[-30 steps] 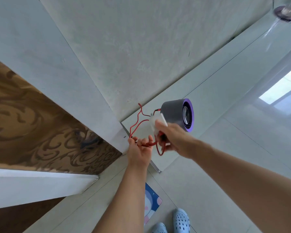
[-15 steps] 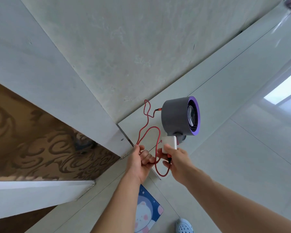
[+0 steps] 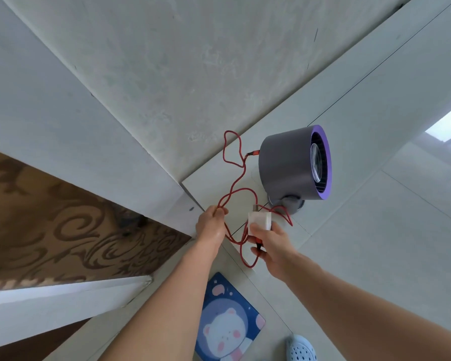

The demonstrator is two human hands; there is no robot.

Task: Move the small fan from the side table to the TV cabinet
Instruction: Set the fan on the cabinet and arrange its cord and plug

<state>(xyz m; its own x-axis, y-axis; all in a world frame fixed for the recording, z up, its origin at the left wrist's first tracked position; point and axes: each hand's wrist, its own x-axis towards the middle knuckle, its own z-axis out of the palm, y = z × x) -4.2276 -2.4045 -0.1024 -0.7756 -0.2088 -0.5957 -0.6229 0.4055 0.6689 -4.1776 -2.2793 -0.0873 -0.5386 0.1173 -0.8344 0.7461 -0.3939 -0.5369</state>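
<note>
Released, small fan [image 3: 294, 162] now stands alone — right hand [image 3: 274, 246] grips plug [image 3: 259, 221], left hand [image 3: 211, 225] pinches red cord [image 3: 235, 183].

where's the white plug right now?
In the head view the plug is just below centre, held in the right hand, below the fan base, right of the left hand gripping the red cable.

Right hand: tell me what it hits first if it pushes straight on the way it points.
The right hand, holding the white plug adapter, points up-frame toward the grey purple-rimmed fan; its round foot likely comes first, though depth is unclear.
</note>
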